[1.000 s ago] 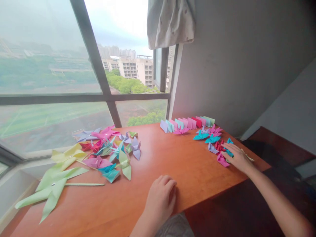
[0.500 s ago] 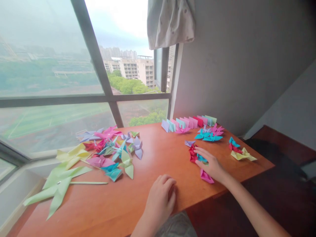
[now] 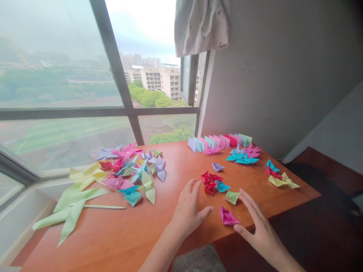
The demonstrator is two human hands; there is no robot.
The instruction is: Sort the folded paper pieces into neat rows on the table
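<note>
Small folded paper boats lie loosely grouped between my two hands. Two red paper boats [image 3: 209, 183] touch or overlap, with a blue paper boat [image 3: 222, 186] beside them. Closer to me are a green paper boat [image 3: 232, 197] and a magenta paper boat [image 3: 228, 217]. My left hand [image 3: 189, 209] hovers left of the group, fingers spread, holding nothing. On the other side, my right hand [image 3: 258, 226] is open too. Its fingertips come close to the green and magenta boats; whether they touch, I cannot tell. A purple paper boat [image 3: 218, 167] sits apart, farther back.
Folded paper pinwheels and flowers [image 3: 124, 170] heap on the left of the wooden table [image 3: 176, 158]. Standing folded papers [image 3: 221, 142] line the back, near blue and pink paper cranes [image 3: 244, 155]. More boats [image 3: 279, 177] lie near the right edge. A window [image 3: 68, 113] borders the left.
My left hand has reached forward and opened. My right hand has drawn back toward me and off the boats. The red and blue boats now lie farther left, and the green boat is uncovered.
</note>
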